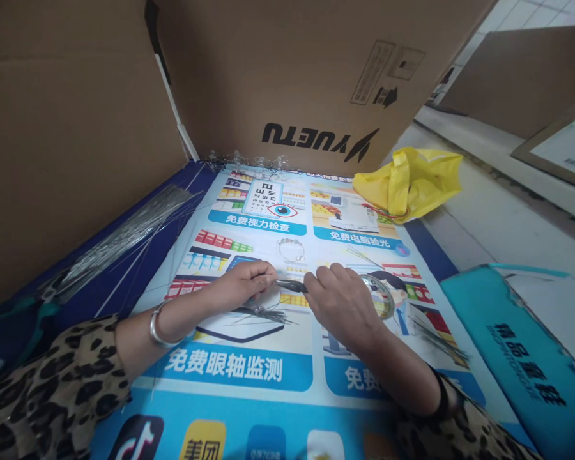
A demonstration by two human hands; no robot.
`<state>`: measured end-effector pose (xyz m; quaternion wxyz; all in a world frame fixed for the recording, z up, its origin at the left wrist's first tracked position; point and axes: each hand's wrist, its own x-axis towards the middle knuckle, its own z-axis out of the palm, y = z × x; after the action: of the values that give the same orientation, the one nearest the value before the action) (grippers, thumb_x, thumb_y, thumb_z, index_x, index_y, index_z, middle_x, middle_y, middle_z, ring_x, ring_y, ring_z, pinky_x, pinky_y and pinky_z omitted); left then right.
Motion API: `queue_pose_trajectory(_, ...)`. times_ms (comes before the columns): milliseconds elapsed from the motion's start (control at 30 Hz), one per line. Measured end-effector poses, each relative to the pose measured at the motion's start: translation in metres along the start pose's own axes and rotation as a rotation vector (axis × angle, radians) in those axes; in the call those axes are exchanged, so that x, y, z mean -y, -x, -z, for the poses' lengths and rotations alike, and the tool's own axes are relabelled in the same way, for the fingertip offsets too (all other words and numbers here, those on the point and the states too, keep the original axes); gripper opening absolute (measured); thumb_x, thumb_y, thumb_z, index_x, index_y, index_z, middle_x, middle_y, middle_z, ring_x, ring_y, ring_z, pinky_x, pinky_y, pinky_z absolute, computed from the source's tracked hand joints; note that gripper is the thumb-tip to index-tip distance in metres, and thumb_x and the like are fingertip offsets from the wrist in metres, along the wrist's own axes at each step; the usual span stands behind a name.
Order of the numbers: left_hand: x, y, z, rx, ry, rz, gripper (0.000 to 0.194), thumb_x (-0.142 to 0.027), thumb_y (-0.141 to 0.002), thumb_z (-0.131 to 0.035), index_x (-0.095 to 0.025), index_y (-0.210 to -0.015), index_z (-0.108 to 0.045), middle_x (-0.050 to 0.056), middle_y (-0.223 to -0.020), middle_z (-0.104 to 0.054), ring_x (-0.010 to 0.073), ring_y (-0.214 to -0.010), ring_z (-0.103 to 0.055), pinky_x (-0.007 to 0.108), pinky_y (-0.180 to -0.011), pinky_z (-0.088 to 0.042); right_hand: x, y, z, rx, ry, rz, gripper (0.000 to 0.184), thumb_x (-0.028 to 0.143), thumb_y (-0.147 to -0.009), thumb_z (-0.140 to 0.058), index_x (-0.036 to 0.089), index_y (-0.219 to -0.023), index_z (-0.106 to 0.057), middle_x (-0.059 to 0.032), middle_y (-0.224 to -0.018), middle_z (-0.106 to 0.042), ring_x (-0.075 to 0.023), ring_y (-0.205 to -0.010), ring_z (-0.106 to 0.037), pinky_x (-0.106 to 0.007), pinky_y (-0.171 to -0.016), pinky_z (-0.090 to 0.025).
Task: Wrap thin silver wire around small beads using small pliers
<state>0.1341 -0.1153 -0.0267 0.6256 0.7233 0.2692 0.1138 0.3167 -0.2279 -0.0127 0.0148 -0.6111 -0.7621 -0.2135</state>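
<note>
My right hand [342, 303] is closed round what look like pliers [291, 285], whose dark narrow jaws point left. At their tip, my left hand [252, 284] pinches something small, mostly hidden by the fingers. Below the left fingers lies a bunch of short thin wires [268, 314]. A beaded bracelet [291, 250] rests on the printed sheet just beyond the hands. Partly behind the right hand is a clear round ring like a tape roll [386, 297]. More thin wires [441, 338] lie to its right.
A large cardboard box [268, 76] walls in the back and left. Long wires [134, 233] and teal-handled scissors [45, 306] lie at left. Beaded wire pieces [249, 160] sit along the back. A yellow bag [412, 185] and teal shoebox piece [503, 358] are at right.
</note>
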Motion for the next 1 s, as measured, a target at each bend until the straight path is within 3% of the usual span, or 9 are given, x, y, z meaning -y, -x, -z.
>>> queue_pose_trajectory(400, -0.0018, 0.0002, -0.0004, -0.015, -0.042, 0.004, 0.023, -0.036, -0.082, -0.046, -0.016, -0.070, -0.050, -0.004, -0.055, -0.044, 0.0082, -0.051, -0.038, 0.020, -0.050, -0.031, 0.0021, -0.0007, 0.0015, 0.082, -0.052, -0.026, 0.014, 0.013, -0.081, -0.046, 0.018, -0.073, -0.055, -0.0051, -0.069, -0.056, -0.0182, -0.067, -0.042, -0.031, -0.054, -0.017)
queue_pose_trajectory(800, -0.0023, 0.0002, 0.0000, -0.003, 0.007, 0.017, 0.026, -0.038, -0.083, -0.046, -0.015, -0.072, -0.051, -0.004, -0.055, -0.045, 0.0080, -0.051, -0.039, 0.020, -0.049, -0.029, -0.0005, -0.0011, -0.0051, 0.093, -0.176, -0.067, 0.016, 0.029, -0.084, -0.050, 0.019, -0.075, -0.058, -0.0043, -0.074, -0.058, -0.0180, -0.074, -0.046, -0.029, -0.061, -0.025)
queue_pose_trajectory(1000, -0.0015, -0.0006, 0.0007, 0.024, -0.012, 0.017, 0.024, -0.037, -0.083, -0.046, -0.016, -0.074, -0.052, -0.004, -0.056, -0.045, 0.0084, -0.052, -0.039, 0.020, -0.050, -0.031, -0.0033, -0.0023, 0.0028, 0.096, -0.087, -0.015, 0.013, 0.020, -0.082, -0.048, 0.018, -0.073, -0.057, -0.0057, -0.072, -0.056, -0.0188, -0.071, -0.044, -0.031, -0.059, -0.022)
